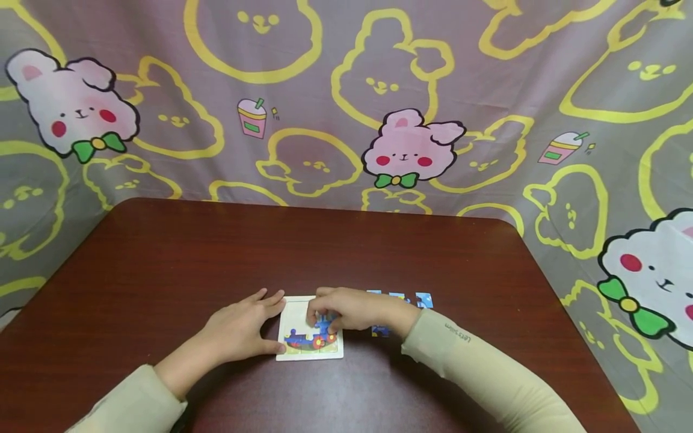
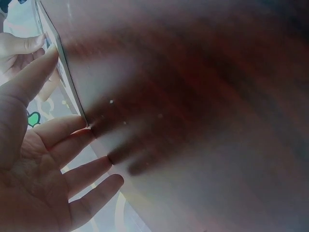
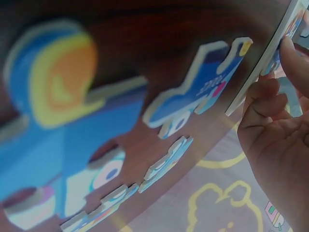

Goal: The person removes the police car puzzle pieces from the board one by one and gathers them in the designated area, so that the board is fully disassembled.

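A small jigsaw puzzle tray [image 1: 310,357] with a pale border lies on the table, its lower part filled with a colourful vehicle picture. My left hand [image 1: 240,328] rests at its left side, fingers spread and fairly straight; thumb and forefinger touch the edge near the corners. Over the tray's upper right, my right hand [image 1: 352,308] pinches a blue puzzle piece [image 1: 323,323] between thumb and fingers, low against the picture. The right fingers partly hide this piece. In the right wrist view, the thumb [image 3: 294,63] lies against the piece.
Several loose puzzle pieces [image 1: 425,300] lie right of the tray, some partly covered by the right forearm. In the right wrist view, a blue piece with an orange-yellow knob [image 3: 96,145] looms close. A patterned curtain [image 1: 303,162] hangs behind the brown table [image 1: 243,246].
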`<state>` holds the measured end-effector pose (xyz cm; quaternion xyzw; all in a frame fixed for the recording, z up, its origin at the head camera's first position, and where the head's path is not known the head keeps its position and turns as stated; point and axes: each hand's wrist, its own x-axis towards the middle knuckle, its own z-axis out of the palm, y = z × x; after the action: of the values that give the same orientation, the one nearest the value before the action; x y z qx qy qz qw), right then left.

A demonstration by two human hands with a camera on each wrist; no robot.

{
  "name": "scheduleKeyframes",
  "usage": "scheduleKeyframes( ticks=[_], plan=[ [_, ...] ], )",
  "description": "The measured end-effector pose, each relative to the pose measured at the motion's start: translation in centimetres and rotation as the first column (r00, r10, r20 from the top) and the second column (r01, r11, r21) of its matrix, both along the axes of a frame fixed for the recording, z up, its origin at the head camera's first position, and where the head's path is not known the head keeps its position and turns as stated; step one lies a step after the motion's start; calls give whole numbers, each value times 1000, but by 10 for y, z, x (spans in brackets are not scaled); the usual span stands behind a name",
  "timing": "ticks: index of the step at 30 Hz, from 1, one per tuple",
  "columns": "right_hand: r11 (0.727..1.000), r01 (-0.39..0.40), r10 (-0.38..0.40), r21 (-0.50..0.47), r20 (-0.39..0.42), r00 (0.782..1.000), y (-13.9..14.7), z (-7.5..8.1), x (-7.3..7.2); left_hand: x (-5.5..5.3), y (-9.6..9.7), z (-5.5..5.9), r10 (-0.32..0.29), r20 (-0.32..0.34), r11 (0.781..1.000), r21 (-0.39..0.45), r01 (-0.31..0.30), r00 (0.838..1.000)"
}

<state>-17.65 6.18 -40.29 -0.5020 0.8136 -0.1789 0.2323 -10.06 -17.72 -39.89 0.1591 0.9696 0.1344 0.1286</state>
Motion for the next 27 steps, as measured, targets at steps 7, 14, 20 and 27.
scheduleKeyframes(
  ticks=[7, 14, 20, 27],
  plan=[
    [999, 0, 0, -34, 18, 1000, 5, 1, -1, -1, 0, 0, -1, 12, 1000, -6, 1, 1000],
    [995, -21, 24, -96, 30, 999, 6, 2, -2, -1, 1, 0, 1, 17, 1000, -6, -1, 1000],
    [992, -27, 28, -126, 8, 1000, 3, 2, -3, -1, 0, 1, 3, 10, 1000, -5, -3, 1000],
    [994, 78, -67, -81, 130, 989, 3, 5, -3, 0, 0, 0, 2, 8, 1000, -2, -2, 1000]
  ],
)
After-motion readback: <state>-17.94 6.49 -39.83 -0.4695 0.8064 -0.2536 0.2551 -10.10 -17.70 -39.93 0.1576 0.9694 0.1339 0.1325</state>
